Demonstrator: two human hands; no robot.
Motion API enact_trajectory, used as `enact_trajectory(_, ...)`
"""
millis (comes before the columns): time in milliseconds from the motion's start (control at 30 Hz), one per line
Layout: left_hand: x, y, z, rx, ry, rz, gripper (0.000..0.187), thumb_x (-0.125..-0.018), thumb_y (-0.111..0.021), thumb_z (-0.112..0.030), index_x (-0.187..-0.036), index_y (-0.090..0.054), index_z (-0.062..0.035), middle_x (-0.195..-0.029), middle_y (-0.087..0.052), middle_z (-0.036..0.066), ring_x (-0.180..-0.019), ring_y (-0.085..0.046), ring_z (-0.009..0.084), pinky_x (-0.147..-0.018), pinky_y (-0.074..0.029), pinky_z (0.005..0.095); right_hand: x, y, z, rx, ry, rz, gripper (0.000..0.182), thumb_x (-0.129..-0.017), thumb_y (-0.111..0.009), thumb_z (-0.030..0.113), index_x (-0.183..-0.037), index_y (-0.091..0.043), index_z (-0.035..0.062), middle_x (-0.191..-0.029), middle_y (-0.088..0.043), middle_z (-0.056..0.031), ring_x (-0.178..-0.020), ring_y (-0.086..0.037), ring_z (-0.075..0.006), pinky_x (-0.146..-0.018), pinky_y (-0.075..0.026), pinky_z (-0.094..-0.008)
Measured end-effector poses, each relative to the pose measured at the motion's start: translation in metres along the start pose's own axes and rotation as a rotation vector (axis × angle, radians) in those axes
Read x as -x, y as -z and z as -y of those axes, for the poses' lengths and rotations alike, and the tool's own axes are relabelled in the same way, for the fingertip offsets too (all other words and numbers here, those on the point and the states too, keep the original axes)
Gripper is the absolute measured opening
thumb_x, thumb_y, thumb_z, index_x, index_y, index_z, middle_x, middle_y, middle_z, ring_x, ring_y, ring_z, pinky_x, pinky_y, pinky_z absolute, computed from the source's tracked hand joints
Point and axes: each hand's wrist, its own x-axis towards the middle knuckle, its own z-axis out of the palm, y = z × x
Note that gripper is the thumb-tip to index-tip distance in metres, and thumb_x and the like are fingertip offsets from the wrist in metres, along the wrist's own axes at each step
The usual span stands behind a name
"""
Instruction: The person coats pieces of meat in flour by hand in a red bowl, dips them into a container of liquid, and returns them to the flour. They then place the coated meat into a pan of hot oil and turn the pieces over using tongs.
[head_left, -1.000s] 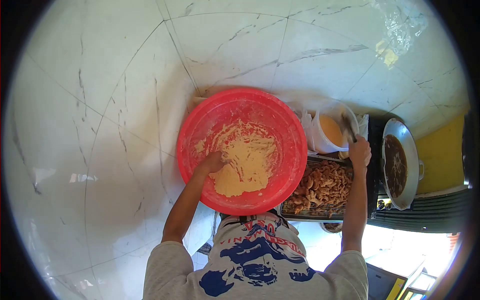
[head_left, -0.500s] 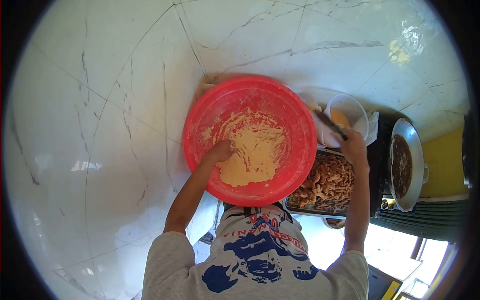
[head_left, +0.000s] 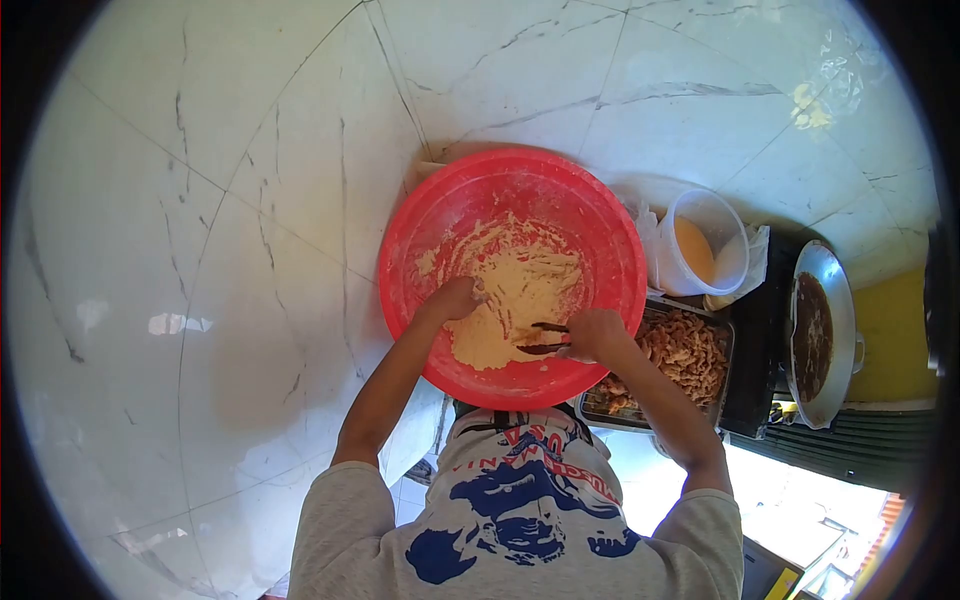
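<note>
A wide red basin point(head_left: 410, 235) holds pale yellow flour point(head_left: 530, 285), heaped and smeared over its bottom. My left hand point(head_left: 457, 298) is inside the basin at the flour's left edge, its fingers curled closed and their tips dusted; what they hold, if anything, is hidden. Over the basin's lower right side, my right hand point(head_left: 595, 335) grips a pair of dark tongs point(head_left: 545, 348), whose tips point left, low over the flour. A small brownish bit shows by the tips, too small to name.
Right of the basin, a clear plastic tub point(head_left: 712, 245) contains yellowish liquid. Below it stands a rack tray point(head_left: 728, 375) piled with browned fried pieces point(head_left: 685, 355). Farther right, a large metal pan point(head_left: 838, 300) of dark oil sits on a black stove point(head_left: 755, 330). Marbled white tiles surround the left and back.
My right hand has swung from beside the plastic tub down and left, bringing the tongs over the flour in the basin. My left hand stays in nearly the same place.
</note>
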Motion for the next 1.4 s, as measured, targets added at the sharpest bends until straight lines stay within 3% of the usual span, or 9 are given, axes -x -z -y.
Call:
enact_trajectory(300,-0.012,-0.015,0.020,0.008,-0.044,0.011,0.038,-0.086,-0.061,-0.029,-0.109,-0.059,0.0002,-0.102,-0.062,0.026,-0.099,-0.059,0.0376,-0.086,-0.046,0.0424,0.042,0.036,-0.047,-0.141,-0.167,-0.495,0.032,-0.081,-0.064,0.041,-0.090,-0.068,0.0113,-0.076,-0.067,-0.0095,-0.076,-0.066,-0.0306,-0.067,-0.051,-0.0437)
enact_trajectory(500,-0.009,-0.011,0.013,0.003,-0.067,0.026,0.038,-0.085,-0.061,-0.029,-0.109,-0.060,-0.0002,-0.101,-0.062,0.026,-0.097,-0.060,0.0376,-0.084,-0.047,0.0427,0.050,0.032,-0.103,-0.252,-0.660,-0.914,0.057,-0.078,-0.068,0.039,-0.115,-0.052,-0.0017,-0.106,-0.059,-0.0208,-0.094,-0.061,-0.0384,-0.077,-0.050,-0.0463)
enact_trajectory(567,-0.008,-0.010,0.011,0.005,-0.058,0.031,0.038,-0.086,-0.061,-0.030,-0.109,-0.060,-0.0001,-0.101,-0.062,0.026,-0.096,-0.060,0.0377,-0.084,-0.047,0.0427,0.059,0.026,-0.125,-0.273,-0.676,-0.721,0.061,-0.076,-0.070,0.029,-0.119,-0.046,-0.0053,-0.112,-0.055,-0.0244,-0.101,-0.058,-0.0404,-0.081,-0.050,-0.0461)
enact_trajectory(800,-0.008,-0.011,0.010,-0.014,-0.103,0.045,0.042,-0.089,-0.057,-0.036,-0.111,-0.058,-0.0007,-0.096,-0.063,0.024,-0.090,-0.061,0.0354,-0.080,-0.047,0.0414,0.054,0.000,-0.159,-0.274,-0.588,-0.551,0.043,-0.073,-0.066,0.006,-0.111,-0.052,-0.0080,-0.110,-0.053,-0.0281,-0.106,-0.054,-0.0453,-0.089,-0.047,-0.0470)
enact_trajectory(900,-0.007,-0.011,0.008,-0.024,-0.089,0.045,0.041,-0.089,-0.057,-0.035,-0.110,-0.059,-0.0005,-0.095,-0.063,0.023,-0.090,-0.061,0.0348,-0.079,-0.047,0.0409,0.038,-0.014,-0.197,-0.246,-0.484,-0.489,0.061,-0.070,-0.075,0.017,-0.119,-0.050,-0.0082,-0.127,-0.046,-0.0315,-0.113,-0.051,-0.0420,-0.092,-0.045,-0.0430)
enact_trajectory(1000,-0.002,-0.003,-0.002,0.029,-0.084,0.045,0.040,-0.088,-0.059,-0.032,-0.109,-0.059,0.0018,-0.098,-0.062,0.025,-0.093,-0.061,0.0358,-0.082,-0.047,0.0409,0.057,0.024,-0.168,-0.422,-0.545,-0.474,0.056,-0.074,-0.072,0.023,-0.118,-0.054,-0.0065,-0.117,-0.055,-0.0297,-0.111,-0.053,-0.0405,-0.092,-0.044,-0.0438)
enact_trajectory(1100,-0.001,-0.003,-0.001,0.082,-0.086,0.026,0.038,-0.087,-0.060,-0.029,-0.107,-0.059,0.0031,-0.098,-0.062,0.026,-0.094,-0.061,0.0369,-0.082,-0.047,0.0411,0.059,0.021,-0.161,-0.438,-0.541,-0.717,0.046,-0.078,-0.069,0.028,-0.107,-0.060,-0.0074,-0.101,-0.061,-0.0284,-0.100,-0.058,-0.0407,-0.088,-0.045,-0.0447)
enact_trajectory(1300,-0.009,-0.011,0.014,0.062,-0.115,-0.058,0.033,-0.088,-0.060,-0.027,-0.108,-0.059,0.0000,-0.097,-0.063,0.023,-0.091,-0.061,0.0349,-0.079,-0.047,0.0399,0.051,0.037,-0.137,-0.261,-0.649,-1.017,0.042,-0.081,-0.066,0.029,-0.110,-0.061,-0.0003,-0.100,-0.064,-0.0209,-0.093,-0.062,-0.0360,-0.080,-0.049,-0.0426)
enact_trajectory(1400,-0.011,-0.009,0.011,0.015,-0.054,-0.066,0.029,-0.086,-0.059,-0.020,-0.105,-0.059,0.0022,-0.097,-0.062,0.025,-0.092,-0.060,0.0369,-0.079,-0.047,0.0408,0.017,0.043,-0.114,-0.525,-0.246,-1.227,0.033,-0.081,-0.065,0.022,-0.108,-0.062,0.0026,-0.098,-0.066,-0.0178,-0.087,-0.063,-0.0331,-0.077,-0.050,-0.0409)
